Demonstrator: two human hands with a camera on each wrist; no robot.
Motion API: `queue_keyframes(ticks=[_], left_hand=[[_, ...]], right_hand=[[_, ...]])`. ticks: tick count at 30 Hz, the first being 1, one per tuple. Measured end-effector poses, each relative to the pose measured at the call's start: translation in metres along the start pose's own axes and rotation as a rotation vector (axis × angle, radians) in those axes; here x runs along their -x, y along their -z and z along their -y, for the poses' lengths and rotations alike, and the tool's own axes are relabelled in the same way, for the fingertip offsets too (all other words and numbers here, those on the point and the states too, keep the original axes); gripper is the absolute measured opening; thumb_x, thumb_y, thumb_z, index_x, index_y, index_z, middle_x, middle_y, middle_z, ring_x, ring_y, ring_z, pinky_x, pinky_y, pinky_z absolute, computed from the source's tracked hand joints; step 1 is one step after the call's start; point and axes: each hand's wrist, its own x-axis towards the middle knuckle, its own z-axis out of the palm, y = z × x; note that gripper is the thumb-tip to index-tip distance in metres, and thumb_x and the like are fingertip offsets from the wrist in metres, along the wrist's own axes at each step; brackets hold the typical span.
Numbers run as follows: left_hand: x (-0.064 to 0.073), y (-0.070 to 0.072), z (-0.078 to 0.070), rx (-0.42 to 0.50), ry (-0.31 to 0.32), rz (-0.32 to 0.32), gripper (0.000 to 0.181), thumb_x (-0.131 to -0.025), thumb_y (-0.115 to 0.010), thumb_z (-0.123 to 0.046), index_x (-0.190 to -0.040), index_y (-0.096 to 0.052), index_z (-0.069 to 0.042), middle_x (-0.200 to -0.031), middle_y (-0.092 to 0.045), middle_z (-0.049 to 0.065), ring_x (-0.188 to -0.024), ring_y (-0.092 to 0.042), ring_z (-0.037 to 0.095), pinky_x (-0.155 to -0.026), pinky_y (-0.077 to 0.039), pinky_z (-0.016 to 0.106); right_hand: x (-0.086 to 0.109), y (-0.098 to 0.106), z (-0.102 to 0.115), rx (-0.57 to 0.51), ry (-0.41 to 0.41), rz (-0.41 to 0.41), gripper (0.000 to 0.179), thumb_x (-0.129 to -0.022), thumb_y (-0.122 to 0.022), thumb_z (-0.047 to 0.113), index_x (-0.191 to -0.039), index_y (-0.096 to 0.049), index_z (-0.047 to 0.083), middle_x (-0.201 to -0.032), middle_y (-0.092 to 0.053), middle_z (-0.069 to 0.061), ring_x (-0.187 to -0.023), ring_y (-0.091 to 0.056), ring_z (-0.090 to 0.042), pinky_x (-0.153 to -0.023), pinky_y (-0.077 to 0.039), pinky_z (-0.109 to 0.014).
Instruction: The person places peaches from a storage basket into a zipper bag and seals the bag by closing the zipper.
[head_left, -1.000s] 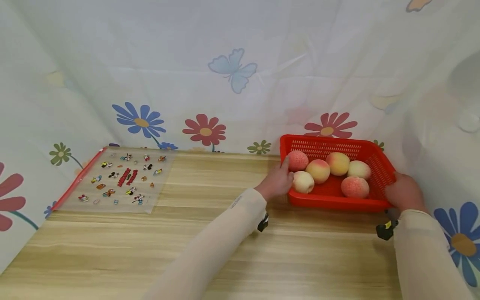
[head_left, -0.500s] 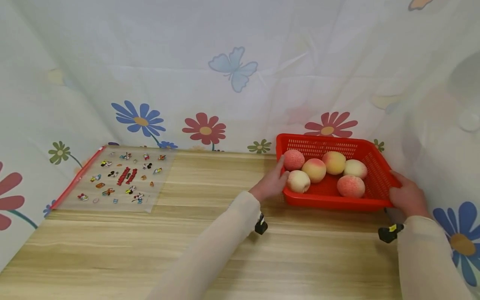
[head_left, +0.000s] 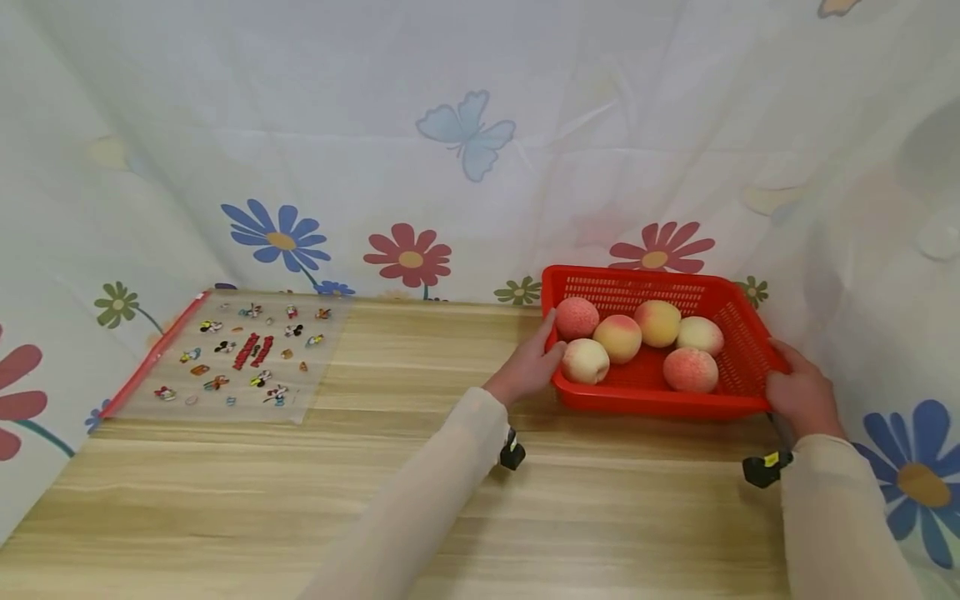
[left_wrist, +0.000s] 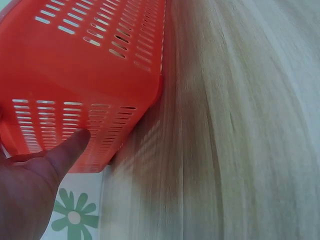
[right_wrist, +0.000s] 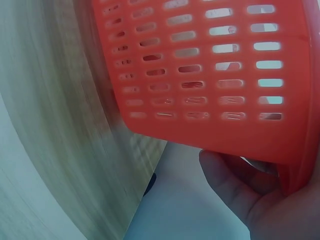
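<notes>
A red plastic basket (head_left: 660,406) with slotted walls sits at the right of the table and holds several peaches (head_left: 617,338), some yellow, some pink, some pale. At its left end, my left hand (head_left: 527,367) grips the rim. In the left wrist view one finger (left_wrist: 75,145) of it lies along the slotted outer wall. My right hand (head_left: 804,390) holds the right end by the rim; the right wrist view has its fingers (right_wrist: 225,180) curled under the rim. The basket's underside is hidden.
A clear zip bag (head_left: 247,354) with a red slider edge and small cartoon prints lies flat on the wooden table (head_left: 225,500) at the left. A white flowered curtain (head_left: 465,208) stands behind and on both sides.
The basket with the peaches has shifted a little to the left, both hands moving along with it. The zip bag has stayed in place.
</notes>
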Motion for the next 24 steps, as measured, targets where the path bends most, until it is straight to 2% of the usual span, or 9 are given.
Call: queue_keyframes(ticks=[9,16,24], left_hand=[[0.007,0.008,0.003,0.002,0.0,-0.012,0.066,-0.102,-0.042,-0.039,-0.157,-0.008,-0.024,-0.163,-0.016,-0.006,-0.148,-0.024,0.016,-0.119,-0.027,0.039],[0.01,0.017,0.009,0.007,0.025,-0.024,0.065,-0.101,-0.042,-0.042,-0.156,-0.008,-0.032,-0.162,-0.02,-0.007,-0.147,-0.028,0.017,-0.117,-0.03,0.04],[0.016,0.023,0.016,0.035,0.048,-0.035,0.065,-0.1,-0.044,-0.045,-0.154,-0.009,-0.038,-0.161,-0.021,-0.01,-0.145,-0.031,0.016,-0.114,-0.035,0.041]], right_hand=[[0.003,-0.007,0.008,0.024,-0.012,-0.004,0.068,-0.094,-0.033,0.014,-0.156,-0.006,0.018,-0.148,-0.032,-0.033,-0.109,-0.043,-0.043,-0.083,-0.043,-0.055],[0.006,-0.014,0.015,0.064,0.019,-0.022,0.065,-0.094,-0.031,0.015,-0.156,-0.01,0.013,-0.142,-0.038,-0.034,-0.101,-0.047,-0.04,-0.075,-0.042,-0.044],[0.011,-0.02,0.023,0.082,0.022,-0.034,0.066,-0.093,-0.032,0.013,-0.156,-0.011,0.013,-0.145,-0.036,-0.033,-0.102,-0.047,-0.04,-0.078,-0.043,-0.049]])
